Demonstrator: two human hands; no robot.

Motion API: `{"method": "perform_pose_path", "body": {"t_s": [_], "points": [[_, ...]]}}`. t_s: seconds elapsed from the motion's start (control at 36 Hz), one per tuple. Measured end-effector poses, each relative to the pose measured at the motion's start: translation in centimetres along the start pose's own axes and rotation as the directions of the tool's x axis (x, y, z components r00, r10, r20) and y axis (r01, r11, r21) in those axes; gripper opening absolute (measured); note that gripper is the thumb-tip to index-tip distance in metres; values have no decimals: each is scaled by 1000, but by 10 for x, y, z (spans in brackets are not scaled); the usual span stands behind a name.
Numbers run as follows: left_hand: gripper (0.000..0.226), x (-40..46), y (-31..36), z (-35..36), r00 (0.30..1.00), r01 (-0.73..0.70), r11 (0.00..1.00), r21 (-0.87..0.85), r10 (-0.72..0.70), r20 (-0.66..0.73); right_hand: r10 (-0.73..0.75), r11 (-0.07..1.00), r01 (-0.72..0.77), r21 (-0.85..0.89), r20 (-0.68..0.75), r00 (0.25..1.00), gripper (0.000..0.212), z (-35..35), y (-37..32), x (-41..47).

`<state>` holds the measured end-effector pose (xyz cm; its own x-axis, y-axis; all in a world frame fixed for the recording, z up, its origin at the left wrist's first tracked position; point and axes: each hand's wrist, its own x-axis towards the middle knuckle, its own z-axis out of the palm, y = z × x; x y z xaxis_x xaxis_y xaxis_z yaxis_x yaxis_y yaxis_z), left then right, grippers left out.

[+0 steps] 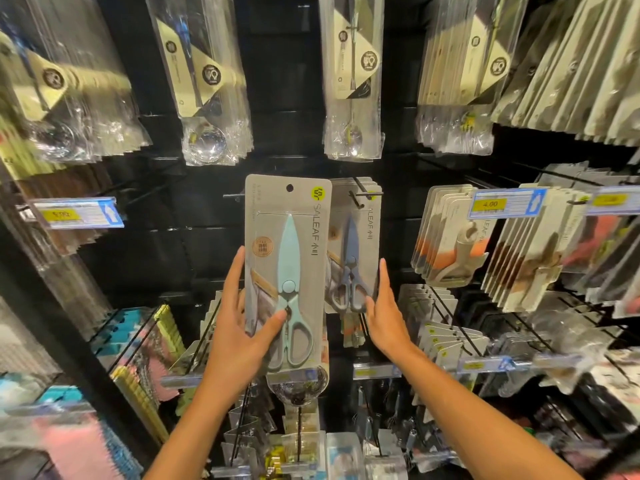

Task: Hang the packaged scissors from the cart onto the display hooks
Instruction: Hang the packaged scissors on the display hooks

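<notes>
Far to my left a yellow price tag (77,213) sits in its clear holder on a bare black rail, with bagged ladles (204,81) hanging above it.

My left hand (239,327) holds the scissors pack (287,271) upright in front of the display. My thumb presses across the front of the card, just below the pivot of the pale blue-green scissors inside, and my fingers run up the card's left edge and behind it, so I am pinching the pack between thumb and fingers. The hang hole at the top of the card is level with a black hook (232,195) that pokes out just left of the card; I cannot tell whether the hole is on a hook or only held near it.

Just beside it on the right, a row of hung scissors packs (353,244) with darker blue scissors already sits on its own hook (360,195). My right hand (386,313) is at the lower right edge of that row, fingers straight and close together, pointing up, touching the side of the front card and gripping nothing.

Farther right hang cards of peelers (450,244) under a blue-framed price tag (507,203) reading 4.00.
</notes>
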<state>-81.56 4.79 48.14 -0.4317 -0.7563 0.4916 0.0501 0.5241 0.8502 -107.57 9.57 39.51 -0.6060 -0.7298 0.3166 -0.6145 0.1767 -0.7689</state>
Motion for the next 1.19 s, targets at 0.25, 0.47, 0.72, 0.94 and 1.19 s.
{"method": "perform_pose_path", "body": {"t_s": [0.25, 0.47, 0.72, 0.94, 1.19], "points": [[99, -3, -8, 5, 1000, 23, 1000, -1, -23, 15, -56, 977, 57, 203, -10, 998, 77, -9, -9, -28], [98, -11, -13, 19, 999, 10, 1000, -23, -9, 42, -261, 874, 169, 455, 147, 954, 77, -31, -67, -68], [100, -15, -23, 42, 987, 63, 996, -62, -53, 152, -197, 918, 156, 366, 79, 977, 77, -37, -54, -80], [105, -10, -22, 56, 963, 68, 998, -2, -65, 262, -143, 930, 134, 342, 1, 990, 74, -53, -42, -81], [112, 8, -16, 64, 946, 80, 996, 43, -89, 312, -132, 925, 118, 361, 15, 991, 68, -67, -40, -68]]}}
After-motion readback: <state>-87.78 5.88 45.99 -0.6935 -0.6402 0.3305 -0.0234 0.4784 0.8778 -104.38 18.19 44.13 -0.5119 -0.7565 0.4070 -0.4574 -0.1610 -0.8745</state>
